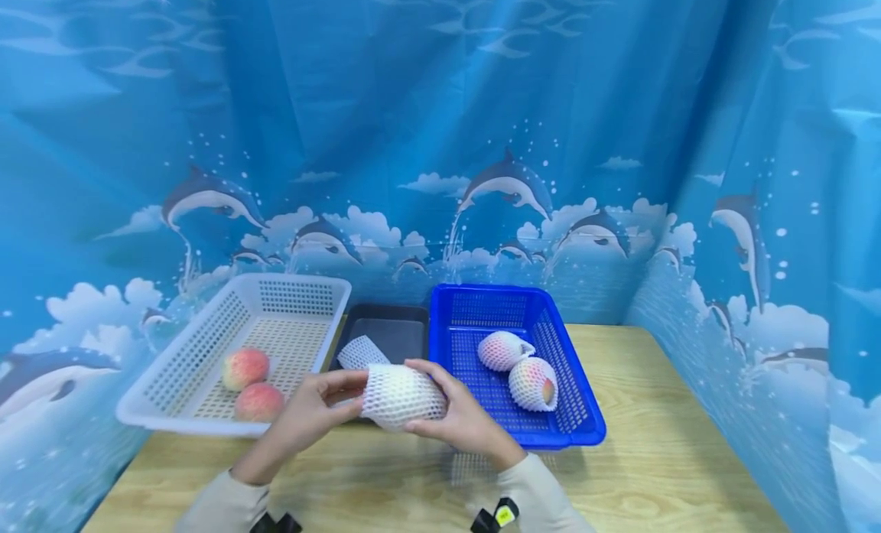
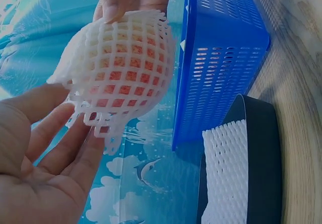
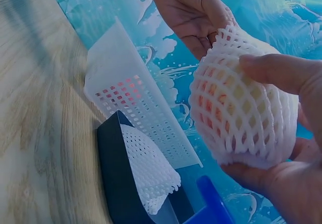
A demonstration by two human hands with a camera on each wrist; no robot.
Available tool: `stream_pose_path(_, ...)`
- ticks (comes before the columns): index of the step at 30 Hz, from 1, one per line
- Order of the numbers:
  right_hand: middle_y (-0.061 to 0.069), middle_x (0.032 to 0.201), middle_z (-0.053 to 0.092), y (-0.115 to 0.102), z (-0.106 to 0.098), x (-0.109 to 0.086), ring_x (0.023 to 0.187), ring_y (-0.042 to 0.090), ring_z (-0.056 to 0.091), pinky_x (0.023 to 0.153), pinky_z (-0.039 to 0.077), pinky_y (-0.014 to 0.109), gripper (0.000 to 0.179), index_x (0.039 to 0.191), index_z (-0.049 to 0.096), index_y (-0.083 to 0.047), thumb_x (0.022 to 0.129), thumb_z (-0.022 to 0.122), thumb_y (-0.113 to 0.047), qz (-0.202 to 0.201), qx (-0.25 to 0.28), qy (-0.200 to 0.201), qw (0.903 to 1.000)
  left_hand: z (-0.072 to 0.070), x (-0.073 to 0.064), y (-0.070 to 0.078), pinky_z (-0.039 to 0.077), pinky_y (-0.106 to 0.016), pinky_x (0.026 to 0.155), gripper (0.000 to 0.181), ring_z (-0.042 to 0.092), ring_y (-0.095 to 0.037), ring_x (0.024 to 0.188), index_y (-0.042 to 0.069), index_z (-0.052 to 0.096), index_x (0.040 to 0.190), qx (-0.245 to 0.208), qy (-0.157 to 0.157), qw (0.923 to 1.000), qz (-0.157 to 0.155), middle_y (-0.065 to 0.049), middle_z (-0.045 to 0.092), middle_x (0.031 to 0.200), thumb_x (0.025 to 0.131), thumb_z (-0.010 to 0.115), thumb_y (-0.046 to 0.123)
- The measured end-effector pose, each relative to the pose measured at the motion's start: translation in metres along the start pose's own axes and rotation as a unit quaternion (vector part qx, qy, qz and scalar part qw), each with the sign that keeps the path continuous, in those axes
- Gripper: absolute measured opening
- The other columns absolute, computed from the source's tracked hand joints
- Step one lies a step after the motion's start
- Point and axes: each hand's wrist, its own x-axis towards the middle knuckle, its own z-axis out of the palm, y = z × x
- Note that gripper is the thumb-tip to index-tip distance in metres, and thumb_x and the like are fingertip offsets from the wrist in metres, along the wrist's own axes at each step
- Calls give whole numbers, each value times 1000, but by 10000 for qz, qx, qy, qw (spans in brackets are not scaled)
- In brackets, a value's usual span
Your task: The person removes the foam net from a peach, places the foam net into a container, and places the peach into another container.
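A peach in a white foam net [image 1: 402, 397] is held up between both hands, above the table's front part. My right hand [image 1: 471, 422] grips its right end, thumb and fingers curled round the net and the peach inside. My left hand [image 1: 310, 414] pinches the net's open edge at the left end; in the left wrist view, the thumb and fingertips are at the loose mesh. Red skin of the peach [image 2: 126, 75] shows through the holes. A flat spare foam net [image 1: 362, 352] lies in a dark grey tray [image 1: 395, 323] just behind the hands.
At left stands a white basket [image 1: 141, 411] with two bare peaches [image 1: 245, 368]. The blue basket [image 1: 585, 388] at right holds two netted peaches [image 1: 533, 384]. Both baskets flank the tray on the wooden table [image 1: 654, 441]. A blue dolphin-print curtain [image 1: 413, 135] hangs behind.
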Motion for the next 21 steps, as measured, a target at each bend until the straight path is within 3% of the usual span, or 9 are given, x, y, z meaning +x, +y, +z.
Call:
stream_pose_path(4, 14, 141, 47, 5, 0, -1, 117, 23, 54, 98, 48, 32, 74, 144, 40, -12, 80, 77, -6, 34, 612, 54, 9981, 2, 0, -3, 54, -29, 90, 49, 58, -44, 112, -16, 50, 126, -143, -77, 9998, 139, -34, 56, 123, 83, 69, -2)
stream_pose_path(10, 23, 142, 44, 11, 2, -1, 117, 19, 55, 97, 50, 32, 73, 145, 37, -1, 82, 74, -4, 104, 1740, 145, 9846, 10, 2, -2, 51, -36, 93, 55, 54, -46, 115, -17, 47, 129, -425, 97, 9990, 130, -35, 54, 124, 80, 70, -5)
stream_pose_path(15, 20, 143, 45, 12, 2, -3, 119, 15, 55, 99, 48, 28, 72, 144, 40, -2, 82, 76, -9, 178, 1891, 329, 9812, 15, 4, -1, 50, -33, 95, 59, 52, -47, 117, -19, 44, 130, -472, 176, 9985, 227, -37, 52, 126, 77, 69, -10)
stream_pose_path(21, 18, 143, 47, 9, -1, -4, 121, 13, 54, 100, 47, 25, 71, 141, 42, 2, 81, 76, -11, 277, 1817, 559, 9814, 20, 8, -2, 48, -37, 97, 64, 50, -48, 119, -19, 41, 132, -574, 205, 9980, 194, -38, 50, 128, 75, 69, -12)
